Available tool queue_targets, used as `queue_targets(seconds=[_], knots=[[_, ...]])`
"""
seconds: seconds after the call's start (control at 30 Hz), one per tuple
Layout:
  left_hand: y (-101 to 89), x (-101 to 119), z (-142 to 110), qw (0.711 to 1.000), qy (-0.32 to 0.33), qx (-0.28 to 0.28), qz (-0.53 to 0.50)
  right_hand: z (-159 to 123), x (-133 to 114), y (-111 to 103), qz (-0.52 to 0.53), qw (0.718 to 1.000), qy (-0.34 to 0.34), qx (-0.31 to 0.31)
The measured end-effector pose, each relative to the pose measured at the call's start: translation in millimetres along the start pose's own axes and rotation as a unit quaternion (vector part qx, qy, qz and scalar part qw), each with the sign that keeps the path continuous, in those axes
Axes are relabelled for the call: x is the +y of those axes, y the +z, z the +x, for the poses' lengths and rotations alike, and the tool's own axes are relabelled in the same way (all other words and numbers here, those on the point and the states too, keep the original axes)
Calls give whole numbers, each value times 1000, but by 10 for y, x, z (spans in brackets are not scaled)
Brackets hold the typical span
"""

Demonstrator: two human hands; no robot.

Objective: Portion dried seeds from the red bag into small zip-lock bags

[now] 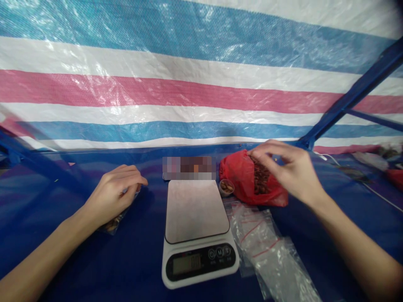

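On the left, my left hand (pixel 116 195) has its fingers curled over a small clear plastic bag (pixel 111 225) with brownish contents, pinching its upper end; most of the bag is hidden under the hand. My right hand (pixel 288 167) is closed at the upper rim of a red plastic bag (pixel 236 167), which gapes open on many small reddish-brown pieces (pixel 260 178). Between the hands sits a white kitchen scale (pixel 197 212), its plate bare and its display apparently reading zero. A small round cup (pixel 226 188) of brown pieces stands between scale and red bag.
Several flat clear zip bags (pixel 264 247) with red seal lines overlap right of the scale. A blurred-out flat object (pixel 189 167) lies behind it. Blue metal bars (pixel 349 100) and a striped tarp (pixel 189 96) bound the blue table (pixel 138 260). A white cable (pixel 382 195) runs at right.
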State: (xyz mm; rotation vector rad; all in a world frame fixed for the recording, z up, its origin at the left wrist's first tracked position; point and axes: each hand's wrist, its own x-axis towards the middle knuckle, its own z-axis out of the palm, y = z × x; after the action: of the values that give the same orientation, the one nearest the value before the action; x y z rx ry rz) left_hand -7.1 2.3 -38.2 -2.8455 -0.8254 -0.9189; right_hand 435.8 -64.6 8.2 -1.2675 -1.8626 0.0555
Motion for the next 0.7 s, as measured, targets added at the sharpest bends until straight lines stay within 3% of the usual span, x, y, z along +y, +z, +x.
queue_targets(seconds=[0.03, 0.1, 0.2, 0.27, 0.33, 0.5, 0.7], knots=[[4, -2, 1, 1000, 1, 0, -3, 29, 175, -115, -28, 997, 32, 59], [14, -3, 2, 1000, 5, 3, -8, 70, 591, -315, -70, 986, 112, 102], [26, -2, -1, 1000, 10, 9, -12, 100, 1168, -428, -90, 979, 171, 66], [30, -2, -7, 1000, 7, 11, -13, 135, 1394, -352, -101, 981, 163, -13], [31, -2, -15, 1000, 0, 8, -14, 207, 1475, -193, -110, 981, 142, -71], [25, -19, -38, 999, -22, -12, -22, 501, 1398, 240, -157, 971, 38, -178], [22, -52, -55, 999, -34, -7, -26, 738, 1406, 423, -194, 959, 20, -204]])
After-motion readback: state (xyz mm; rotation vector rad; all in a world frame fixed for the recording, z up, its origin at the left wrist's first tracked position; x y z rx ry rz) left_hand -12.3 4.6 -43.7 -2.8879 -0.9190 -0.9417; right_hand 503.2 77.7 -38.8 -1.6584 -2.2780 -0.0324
